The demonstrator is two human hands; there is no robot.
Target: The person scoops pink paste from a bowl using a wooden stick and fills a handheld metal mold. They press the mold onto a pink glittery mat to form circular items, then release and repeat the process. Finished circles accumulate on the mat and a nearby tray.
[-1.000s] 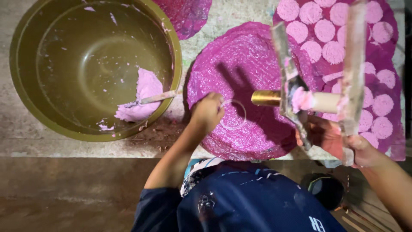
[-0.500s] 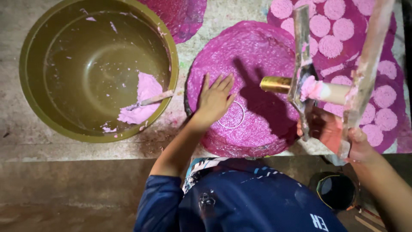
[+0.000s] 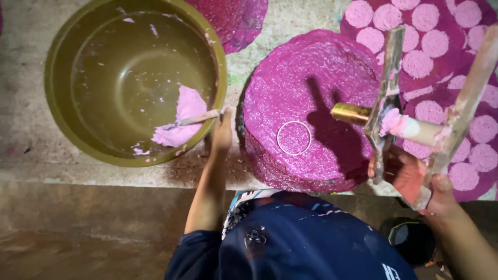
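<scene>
My left hand (image 3: pixel 222 129) is stretched out to the handle end of the spoon (image 3: pixel 191 120) that leans over the rim of the big olive-green bowl (image 3: pixel 62 124). My fingers lie close together against the handle tip, touching it; whether they actually pinch it I cannot tell from up here. The spoon's other end sits in a lump of pale pink dough (image 3: pixel 181 116) low on the inner wall of the bowl, with smaller pink smears scattered around it.

My right hand (image 3: pixel 420 179) is closed around the lower part of a metal press (image 3: pixel 410 111), a frame of two flat, dough-smeared bars with a brass tube poking out to the left. The hand grips the frame from below, fingers wrapped tight, and the tube hangs over the right part of a stack of round magenta mats (image 3: pixel 311 109).

That stack lies on the counter (image 3: pixel 31 150) just right of the bowl, nearly touching its rim, and a thin white ring shows near its middle. Further right a magenta sheet (image 3: pixel 467 31) carries rows of small pink discs (image 3: pixel 386 16). Another magenta mat (image 3: pixel 241 18) peeks in at the top edge behind the bowl. My dark blue shirt (image 3: pixel 301 243) fills the lower middle of the view
</scene>
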